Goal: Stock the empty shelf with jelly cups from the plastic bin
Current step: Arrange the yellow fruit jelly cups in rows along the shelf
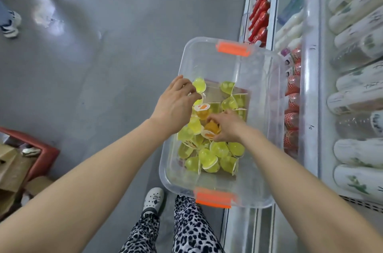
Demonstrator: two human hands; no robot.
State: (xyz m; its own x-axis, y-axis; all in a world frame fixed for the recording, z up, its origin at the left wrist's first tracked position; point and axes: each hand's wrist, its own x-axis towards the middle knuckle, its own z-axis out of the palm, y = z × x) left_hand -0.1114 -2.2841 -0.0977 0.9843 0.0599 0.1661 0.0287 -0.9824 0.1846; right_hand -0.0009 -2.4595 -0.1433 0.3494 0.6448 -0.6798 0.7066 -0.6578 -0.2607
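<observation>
A clear plastic bin with orange latches stands on the floor beside the shelves. It holds several yellow-green jelly cups and a few orange ones. My left hand reaches into the bin's left side, its fingers curled round a yellow-green jelly cup at the fingertips. My right hand is down among the cups, its fingers curled over an orange jelly cup. No empty shelf shows plainly in this view.
Shelves on the right carry red bottles, white bottles and red-patterned packs. A red crate with cardboard sits at the lower left. My legs and a white shoe are below the bin. Another person's feet stand at the far left.
</observation>
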